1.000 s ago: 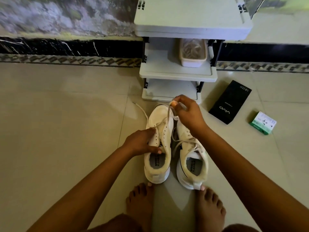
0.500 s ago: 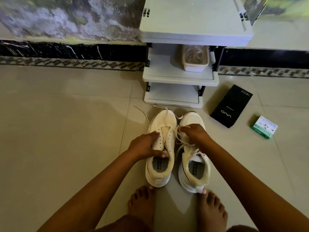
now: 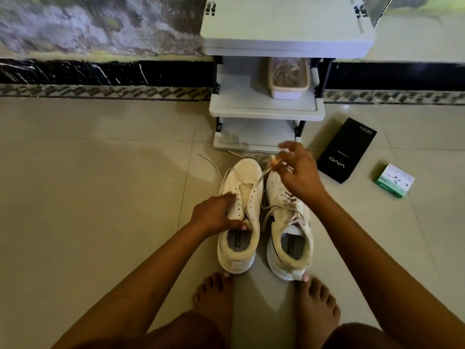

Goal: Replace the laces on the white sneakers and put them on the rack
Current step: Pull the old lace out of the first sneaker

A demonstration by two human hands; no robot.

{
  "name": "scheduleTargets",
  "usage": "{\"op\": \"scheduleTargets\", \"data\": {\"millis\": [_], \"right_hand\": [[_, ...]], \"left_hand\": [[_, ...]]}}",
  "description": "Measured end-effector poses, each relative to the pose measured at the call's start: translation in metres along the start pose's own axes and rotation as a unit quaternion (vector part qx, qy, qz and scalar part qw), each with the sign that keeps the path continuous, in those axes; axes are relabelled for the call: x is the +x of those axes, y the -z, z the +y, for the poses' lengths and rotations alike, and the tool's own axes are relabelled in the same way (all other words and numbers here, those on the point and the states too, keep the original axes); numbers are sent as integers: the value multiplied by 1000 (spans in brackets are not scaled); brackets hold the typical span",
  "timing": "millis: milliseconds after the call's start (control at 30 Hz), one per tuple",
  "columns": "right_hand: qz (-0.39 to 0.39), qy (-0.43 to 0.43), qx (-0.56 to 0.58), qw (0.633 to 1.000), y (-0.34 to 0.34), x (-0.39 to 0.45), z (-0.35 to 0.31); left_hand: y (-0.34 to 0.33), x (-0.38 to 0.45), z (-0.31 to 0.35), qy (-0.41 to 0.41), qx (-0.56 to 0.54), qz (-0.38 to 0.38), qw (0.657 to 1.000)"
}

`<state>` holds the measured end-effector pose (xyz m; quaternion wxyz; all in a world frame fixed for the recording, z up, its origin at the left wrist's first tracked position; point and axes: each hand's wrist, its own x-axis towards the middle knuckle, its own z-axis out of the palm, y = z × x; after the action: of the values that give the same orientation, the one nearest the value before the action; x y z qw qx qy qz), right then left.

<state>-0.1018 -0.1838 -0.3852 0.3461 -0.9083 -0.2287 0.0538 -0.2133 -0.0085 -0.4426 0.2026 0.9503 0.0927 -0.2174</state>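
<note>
Two white sneakers stand side by side on the tiled floor, toes toward the rack. My left hand (image 3: pixel 216 216) grips the left sneaker (image 3: pixel 239 217) at its tongue, thumb inside the opening. My right hand (image 3: pixel 297 172) is raised over the toe of the right sneaker (image 3: pixel 289 235) and pinches a white lace (image 3: pixel 260 178) that runs taut from the left sneaker's eyelets. Another loose lace end (image 3: pixel 210 163) trails on the floor by the left toe. The right sneaker is still laced. The grey shoe rack (image 3: pixel 266 112) stands just beyond the shoes.
A tub of laces (image 3: pixel 288 78) sits on the rack's middle shelf. A black phone box (image 3: pixel 346 151) and a small green and white box (image 3: pixel 393 180) lie on the floor at the right. My bare feet (image 3: pixel 315 306) touch the sneakers' heels.
My right hand dropped to the left sneaker's eyelets, then rose forward again, drawing the lace out of them. My left hand stayed on the left sneaker.
</note>
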Motion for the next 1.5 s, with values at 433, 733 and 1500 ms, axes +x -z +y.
{"op": "scheduleTargets", "data": {"millis": [433, 733, 1500], "right_hand": [[-46, -224, 159, 960, -19, -3, -2], [-175, -74, -153, 970, -46, -18, 10], [-19, -40, 368, 929, 4, 2, -43]], "left_hand": [[-1, -1, -1, 3, -9, 7, 1000], [-3, -2, -1, 3, -11, 16, 1000], [-9, 0, -5, -10, -28, 37, 999]]}}
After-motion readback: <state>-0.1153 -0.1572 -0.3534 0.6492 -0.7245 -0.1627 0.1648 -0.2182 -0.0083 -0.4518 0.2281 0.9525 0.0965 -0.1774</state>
